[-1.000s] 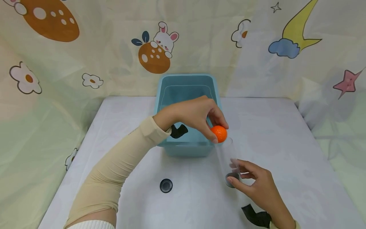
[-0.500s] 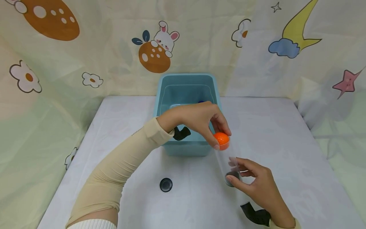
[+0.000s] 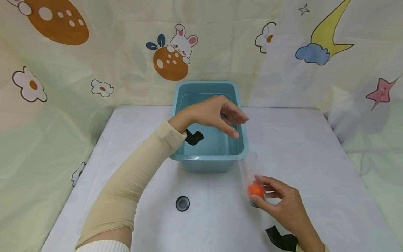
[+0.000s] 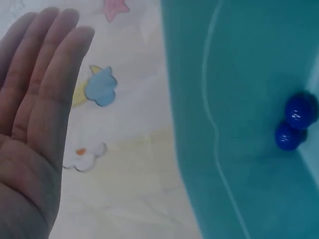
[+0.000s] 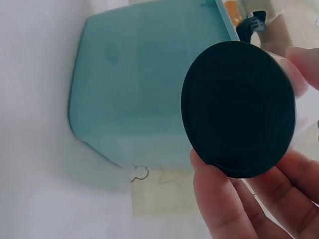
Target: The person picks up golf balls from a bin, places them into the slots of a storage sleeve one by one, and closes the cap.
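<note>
So, the right hand (image 3: 284, 201) pinches the clear tube (image 3: 249, 171) between thumb and fingers near its dark base (image 5: 238, 109), the orange ball (image 3: 255, 190) sitting low inside! Over the teal bin (image 3: 206, 165) at the far side, the left hand (image 3: 214, 113) hangs with fingers fairly straight, holding nothing. Two blue balls (image 4: 300, 111) lie in that bin, and on the near counter (image 3: 157, 227), left of the tube, rests a black cap (image 3: 182, 203).

Gripped by the right hand (image 3: 281, 200) near its dark end cap (image 5: 239, 109), a clear tube (image 3: 249, 168) extends well past the hand's hold, with a bright orange ball (image 3: 255, 190) resting low inside, within that grasp.
</note>
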The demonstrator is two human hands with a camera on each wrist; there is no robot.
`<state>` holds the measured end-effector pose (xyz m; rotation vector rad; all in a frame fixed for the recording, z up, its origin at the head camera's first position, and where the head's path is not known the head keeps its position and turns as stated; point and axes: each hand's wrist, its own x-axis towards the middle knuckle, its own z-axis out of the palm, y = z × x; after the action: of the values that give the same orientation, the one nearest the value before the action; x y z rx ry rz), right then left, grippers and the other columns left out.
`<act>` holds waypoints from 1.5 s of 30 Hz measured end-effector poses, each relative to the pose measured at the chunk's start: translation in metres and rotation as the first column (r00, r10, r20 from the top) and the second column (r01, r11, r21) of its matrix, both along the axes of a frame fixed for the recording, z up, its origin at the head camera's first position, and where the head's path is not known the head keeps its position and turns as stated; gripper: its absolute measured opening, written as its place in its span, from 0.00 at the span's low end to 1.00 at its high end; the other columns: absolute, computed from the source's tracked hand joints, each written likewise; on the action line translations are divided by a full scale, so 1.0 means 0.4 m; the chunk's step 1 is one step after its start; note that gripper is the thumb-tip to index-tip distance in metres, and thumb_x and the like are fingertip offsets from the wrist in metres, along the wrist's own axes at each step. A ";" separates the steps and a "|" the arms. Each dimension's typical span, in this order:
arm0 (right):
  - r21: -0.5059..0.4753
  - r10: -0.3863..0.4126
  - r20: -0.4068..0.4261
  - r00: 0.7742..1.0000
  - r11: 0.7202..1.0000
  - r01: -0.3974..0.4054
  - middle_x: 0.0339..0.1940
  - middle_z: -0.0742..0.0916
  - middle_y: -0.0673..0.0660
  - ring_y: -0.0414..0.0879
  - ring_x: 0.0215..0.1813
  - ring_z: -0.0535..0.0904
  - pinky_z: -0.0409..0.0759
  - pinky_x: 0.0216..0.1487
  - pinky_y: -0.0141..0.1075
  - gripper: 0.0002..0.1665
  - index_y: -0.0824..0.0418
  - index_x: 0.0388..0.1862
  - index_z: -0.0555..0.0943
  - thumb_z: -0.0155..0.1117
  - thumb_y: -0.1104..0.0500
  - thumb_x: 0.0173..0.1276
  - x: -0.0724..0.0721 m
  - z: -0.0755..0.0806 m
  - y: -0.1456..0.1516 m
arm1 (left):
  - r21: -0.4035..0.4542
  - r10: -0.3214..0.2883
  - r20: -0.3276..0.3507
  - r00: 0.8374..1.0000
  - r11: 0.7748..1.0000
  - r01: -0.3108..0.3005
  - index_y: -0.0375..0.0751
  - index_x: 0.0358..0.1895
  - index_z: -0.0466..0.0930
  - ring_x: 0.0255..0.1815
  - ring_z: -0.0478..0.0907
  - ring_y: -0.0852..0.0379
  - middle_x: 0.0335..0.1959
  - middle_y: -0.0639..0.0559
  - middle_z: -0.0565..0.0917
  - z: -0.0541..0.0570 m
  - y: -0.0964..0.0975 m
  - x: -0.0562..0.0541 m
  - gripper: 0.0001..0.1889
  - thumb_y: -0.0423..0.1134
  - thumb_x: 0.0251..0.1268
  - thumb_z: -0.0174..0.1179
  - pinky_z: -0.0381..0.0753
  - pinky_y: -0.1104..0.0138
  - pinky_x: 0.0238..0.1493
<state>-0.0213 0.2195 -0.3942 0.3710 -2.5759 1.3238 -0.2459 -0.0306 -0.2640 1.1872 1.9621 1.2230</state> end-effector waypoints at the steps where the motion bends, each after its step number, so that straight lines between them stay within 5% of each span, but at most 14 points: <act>1: -0.001 -0.006 0.003 1.000 1.000 0.006 0.51 0.93 0.59 0.34 0.43 0.87 0.86 0.40 0.24 0.30 0.64 0.58 0.90 0.88 0.68 0.54 0.001 -0.002 0.001 | 0.014 0.019 0.006 1.000 1.000 -0.019 0.28 0.65 0.85 0.65 0.85 0.46 0.62 0.40 0.88 -0.006 -0.003 -0.011 0.26 0.28 0.64 0.77 0.84 0.59 0.66; 9: -0.005 -0.026 0.005 1.000 1.000 0.026 0.52 0.93 0.59 0.32 0.44 0.87 0.86 0.40 0.23 0.30 0.63 0.57 0.90 0.88 0.68 0.53 0.005 -0.010 0.011 | 0.102 0.154 0.086 0.984 0.981 -0.163 0.27 0.68 0.82 0.65 0.85 0.46 0.65 0.33 0.85 -0.052 -0.014 -0.084 0.24 0.27 0.70 0.71 0.84 0.60 0.66; 13: -0.009 -0.028 -0.002 1.000 1.000 0.028 0.51 0.93 0.60 0.31 0.44 0.87 0.86 0.41 0.23 0.30 0.65 0.57 0.90 0.88 0.69 0.53 0.005 -0.012 0.012 | 0.122 0.234 0.139 0.962 0.960 -0.251 0.25 0.68 0.81 0.63 0.86 0.48 0.64 0.34 0.86 -0.074 -0.013 -0.122 0.23 0.28 0.72 0.69 0.83 0.62 0.66; 22: -0.014 -0.033 -0.013 0.999 0.999 0.032 0.51 0.94 0.60 0.31 0.44 0.86 0.85 0.41 0.22 0.30 0.66 0.56 0.90 0.88 0.70 0.52 0.004 -0.013 0.018 | 0.051 0.345 0.330 0.879 0.923 -0.382 0.29 0.71 0.80 0.66 0.84 0.48 0.68 0.39 0.85 -0.106 0.000 -0.201 0.22 0.32 0.78 0.66 0.82 0.56 0.69; 32: -0.020 -0.050 0.005 0.999 0.999 0.050 0.50 0.94 0.59 0.31 0.44 0.86 0.85 0.41 0.22 0.29 0.64 0.56 0.90 0.88 0.70 0.52 0.006 -0.015 0.027 | -0.163 0.474 0.407 0.780 0.879 -0.449 0.28 0.69 0.81 0.75 0.76 0.37 0.70 0.38 0.83 -0.184 -0.011 -0.243 0.23 0.35 0.78 0.68 0.75 0.52 0.76; 39: -0.023 -0.048 0.012 0.999 0.999 0.049 0.51 0.94 0.59 0.31 0.44 0.87 0.86 0.41 0.22 0.30 0.63 0.56 0.90 0.88 0.69 0.53 0.003 -0.018 0.032 | -0.358 0.605 0.365 0.708 0.793 -0.493 0.30 0.60 0.87 0.71 0.80 0.42 0.68 0.38 0.84 -0.220 -0.015 -0.248 0.23 0.41 0.70 0.76 0.77 0.52 0.74; 42: -0.024 -0.041 0.007 0.999 0.999 0.041 0.51 0.93 0.59 0.31 0.44 0.87 0.86 0.41 0.22 0.30 0.63 0.57 0.90 0.88 0.70 0.52 0.000 -0.019 0.033 | -0.429 0.644 0.367 0.671 0.758 -0.492 0.30 0.67 0.81 0.71 0.81 0.43 0.69 0.37 0.83 -0.233 -0.014 -0.257 0.30 0.43 0.68 0.78 0.76 0.53 0.75; 45: -0.028 -0.038 0.002 0.999 0.999 0.038 0.51 0.93 0.59 0.32 0.44 0.87 0.86 0.41 0.22 0.31 0.63 0.57 0.90 0.88 0.70 0.52 -0.002 -0.019 0.033 | -0.481 0.663 0.367 0.653 0.736 -0.477 0.31 0.72 0.76 0.71 0.81 0.43 0.69 0.38 0.84 -0.248 -0.010 -0.261 0.35 0.45 0.67 0.78 0.74 0.52 0.77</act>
<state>-0.0220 0.2327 -0.4017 0.3140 -2.5501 1.3457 -0.3504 -0.0348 -0.3631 -0.0191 2.0479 1.2378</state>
